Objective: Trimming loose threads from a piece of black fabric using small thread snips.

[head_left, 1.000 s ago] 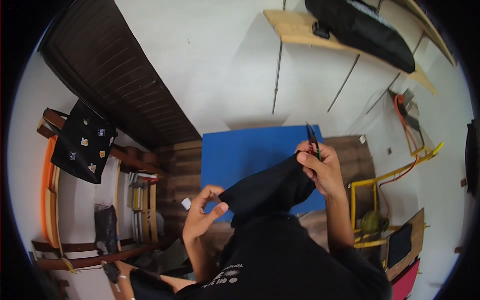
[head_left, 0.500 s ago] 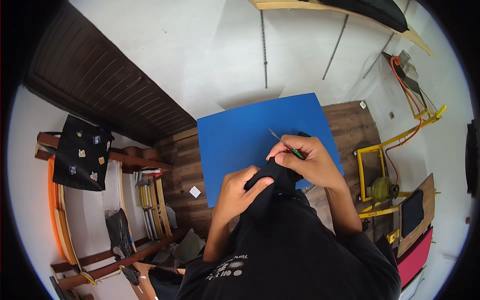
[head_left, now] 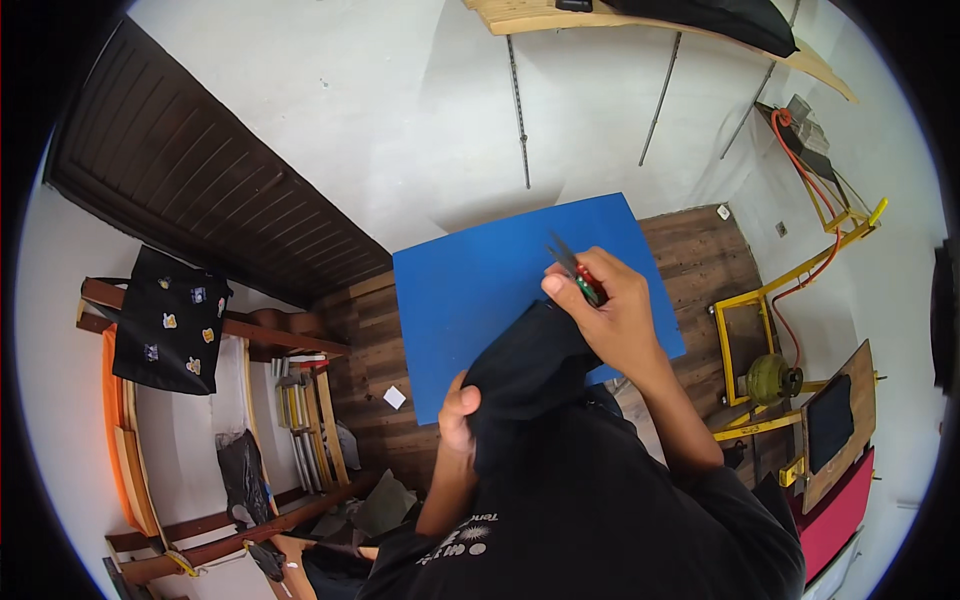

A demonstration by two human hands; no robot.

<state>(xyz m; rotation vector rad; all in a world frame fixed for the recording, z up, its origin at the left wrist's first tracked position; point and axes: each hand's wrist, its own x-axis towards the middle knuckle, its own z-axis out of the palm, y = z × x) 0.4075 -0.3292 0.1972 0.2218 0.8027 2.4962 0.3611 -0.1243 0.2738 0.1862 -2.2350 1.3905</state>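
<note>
My right hand is closed around a small pair of scissors with red and green handles, its pointed blades angled up and away over the blue tabletop. Below that hand, a piece of black cloth hangs spread in front of my body. My left hand grips the cloth by its left edge, thumb on top, the other fingers mostly hidden. Where the cloth overlaps my black shirt, the border between them is hard to make out.
A rack with a black printed bag and several frames stands at the left. To the right are a yellow metal stand and a board bearing dark cloth. A wooden shelf juts from the wall ahead.
My left hand has moved down and left, spreading the cloth wider. My right hand has come off the cloth and risen slightly; the scissors' red handle now shows.
</note>
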